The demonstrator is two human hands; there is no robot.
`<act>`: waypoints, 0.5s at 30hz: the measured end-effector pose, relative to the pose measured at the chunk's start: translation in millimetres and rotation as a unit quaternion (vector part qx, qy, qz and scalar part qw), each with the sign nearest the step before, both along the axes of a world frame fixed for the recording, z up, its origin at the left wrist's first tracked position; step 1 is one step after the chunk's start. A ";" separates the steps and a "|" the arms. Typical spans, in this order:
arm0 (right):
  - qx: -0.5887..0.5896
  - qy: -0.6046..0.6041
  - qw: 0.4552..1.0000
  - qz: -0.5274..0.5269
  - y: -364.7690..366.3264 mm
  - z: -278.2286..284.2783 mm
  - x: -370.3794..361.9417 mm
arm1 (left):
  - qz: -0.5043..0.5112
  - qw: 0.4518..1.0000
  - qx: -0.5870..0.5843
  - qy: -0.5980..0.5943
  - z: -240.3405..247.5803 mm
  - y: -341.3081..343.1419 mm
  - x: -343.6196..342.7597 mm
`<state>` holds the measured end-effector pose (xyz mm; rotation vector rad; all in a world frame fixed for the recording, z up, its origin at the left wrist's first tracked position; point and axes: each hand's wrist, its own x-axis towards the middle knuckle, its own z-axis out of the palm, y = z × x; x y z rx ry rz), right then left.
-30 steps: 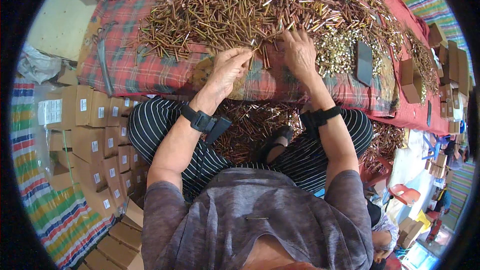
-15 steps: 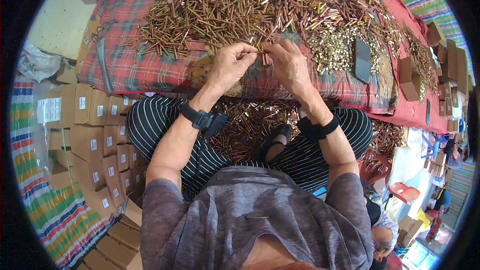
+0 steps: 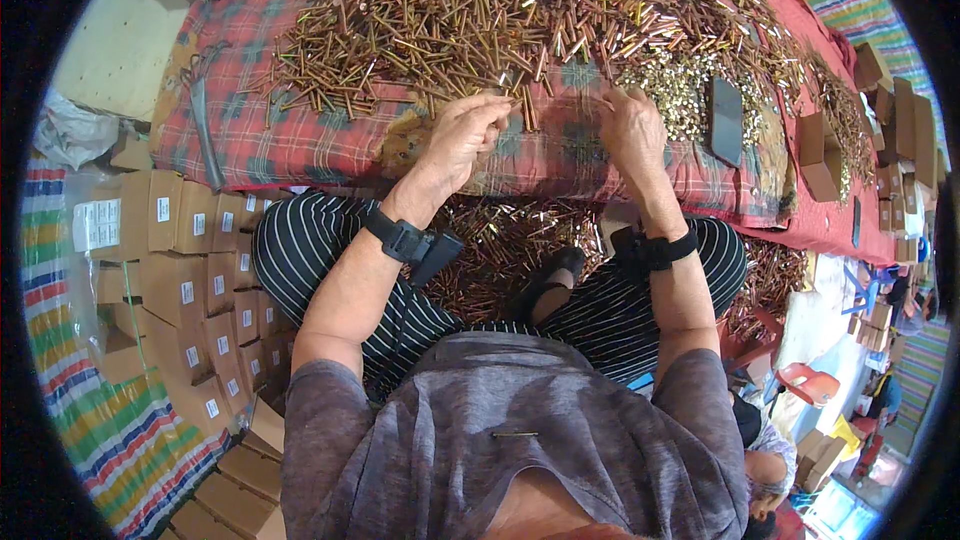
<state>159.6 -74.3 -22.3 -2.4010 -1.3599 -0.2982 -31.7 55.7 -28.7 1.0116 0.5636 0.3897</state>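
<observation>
Over the near edge of a red plaid cloth (image 3: 300,145), my left hand (image 3: 460,143) is closed, its thumb and fingertips pressed together. Whatever it pinches is too small to make out. Just beyond those fingertips, a few copper-coloured metal rods (image 3: 528,118) lie at the near fringe of a large heap of rods (image 3: 440,25). My right hand (image 3: 635,132) is apart from the left, fingers curled inward and tips together beside a pile of small shiny gold-coloured metal pieces (image 3: 672,80), which look like nuts. Anything within its fingers is hidden.
A dark phone (image 3: 726,122) lies right of the gold pile. A long grey tool (image 3: 205,130) rests at the cloth's left. More rods (image 3: 490,250) lie below, between my legs. Stacked cardboard boxes (image 3: 180,290) stand at left; an open box (image 3: 820,155) sits at right. Another person (image 3: 768,460) is lower right.
My hands were together over the near rods. The right hand has moved away to the right, toward the gold pieces. The left hand has stayed near its place, fingers still pinched.
</observation>
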 end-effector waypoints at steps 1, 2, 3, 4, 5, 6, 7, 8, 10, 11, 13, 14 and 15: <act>-0.027 0.011 1.000 0.002 -4.4 -3.8 6.8 | 0.000 1.000 -0.010 -0.010 -0.9 0.6 0.1; -0.053 0.023 0.998 0.004 -6.1 -8.1 12.0 | 0.000 1.000 -0.020 -0.021 -1.1 0.6 0.5; -0.054 0.022 0.998 0.003 -6.2 -12.7 16.1 | -0.001 1.000 -0.020 -0.021 -0.8 -0.2 1.6; -0.065 0.020 0.998 0.004 -3.8 -13.1 16.2 | 0.004 1.000 -0.009 -0.014 -0.4 -1.1 2.0; -0.075 0.018 0.997 0.005 -2.7 -13.0 15.8 | 0.009 1.000 0.001 -0.006 0.5 -2.2 2.8; -0.076 0.018 0.997 0.005 -2.7 -12.6 14.5 | 0.010 1.000 0.001 -0.006 2.2 -3.9 4.0; -0.033 0.075 0.996 0.029 0.2 -5.1 5.5 | 0.014 1.000 0.013 0.001 5.5 -5.5 3.6; 0.010 0.127 0.990 0.052 2.6 2.9 -3.1 | 0.019 1.000 0.025 0.005 8.5 -6.5 2.8; 0.059 0.278 0.955 0.084 7.0 10.7 -15.9 | 0.018 1.000 0.022 -0.004 9.6 -6.3 1.3; 0.107 0.421 0.894 0.112 8.7 11.9 -21.4 | 0.016 1.000 0.018 -0.010 9.8 -6.4 1.5; 0.149 0.504 0.841 0.130 11.0 11.1 -33.3 | 0.013 1.000 0.001 -0.011 10.5 -6.6 2.5; 0.190 0.580 0.779 0.147 12.2 10.2 -37.5 | 0.009 1.000 -0.015 -0.012 10.7 -6.8 2.9; 0.200 0.576 0.775 0.168 13.4 7.9 -39.5 | 0.009 1.000 -0.015 -0.013 10.3 -7.1 3.2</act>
